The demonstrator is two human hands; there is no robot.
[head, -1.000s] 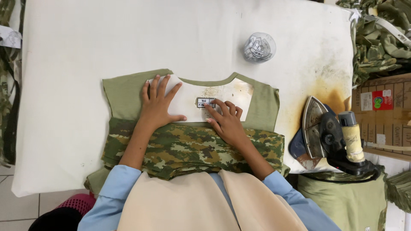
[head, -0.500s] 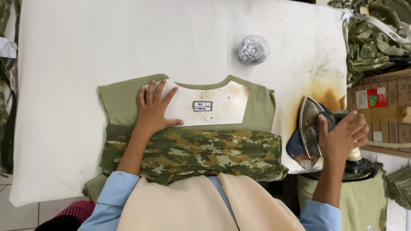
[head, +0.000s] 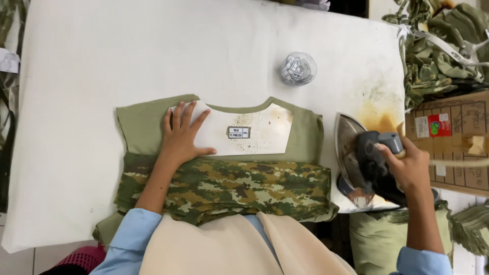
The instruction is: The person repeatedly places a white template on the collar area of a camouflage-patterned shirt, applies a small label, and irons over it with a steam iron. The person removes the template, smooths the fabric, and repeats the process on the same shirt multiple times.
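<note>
White padded surface (head: 102, 61), scorch-stained at its right edge. Olive and camouflage garment (head: 224, 183) lies flat along the near edge, a white card insert (head: 265, 132) showing in its neck opening. Left hand (head: 182, 135) rests flat on garment and card, fingers spread, gripping nothing. Iron (head: 359, 158) stands at the right edge; right hand (head: 410, 168) fingers are wrapped around its handle. Small clear bag of labels (head: 298, 69) lies well apart behind

Olive-and-camouflage garment (head: 224, 178) flat on table, white card template inside neck; iron (head: 359, 155) tilted at right edge.
</note>
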